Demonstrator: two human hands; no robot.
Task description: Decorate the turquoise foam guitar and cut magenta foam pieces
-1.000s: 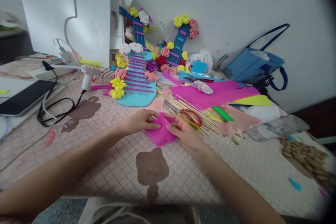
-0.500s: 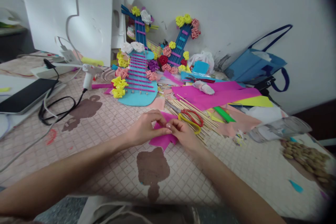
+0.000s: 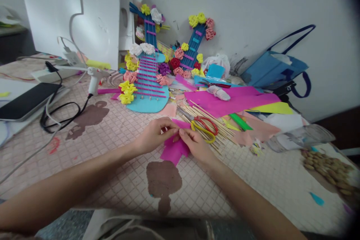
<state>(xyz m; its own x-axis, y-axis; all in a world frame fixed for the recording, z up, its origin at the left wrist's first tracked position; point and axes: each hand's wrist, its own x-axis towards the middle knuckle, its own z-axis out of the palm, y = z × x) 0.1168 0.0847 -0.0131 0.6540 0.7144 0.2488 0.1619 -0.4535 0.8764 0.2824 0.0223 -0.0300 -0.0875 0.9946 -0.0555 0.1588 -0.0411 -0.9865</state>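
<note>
A piece of magenta crepe paper (image 3: 172, 151) lies in front of me, its lower end spread on the table. My left hand (image 3: 159, 135) pinches it near the top from the left. From the right, my right hand (image 3: 195, 143) pinches the same paper, thumb and fingertips close to those of the left. The fold between the fingertips is partly hidden. Just beyond my right hand are scissors (image 3: 206, 129) with red and yellow handles, resting on a bundle of thin wooden sticks (image 3: 222, 135).
Behind stand a blue paper guitar (image 3: 149, 103) with paper flowers and a second flowered piece (image 3: 194, 47). A white glue gun (image 3: 94, 80) with cords is at left. To the right are magenta sheets (image 3: 239, 99), a clear plastic cup (image 3: 300, 138) and a nut pile (image 3: 329, 170).
Both hands keep their pinch on the magenta crepe paper. The fingertips have shifted slightly upward and the fingers have changed position a little.
</note>
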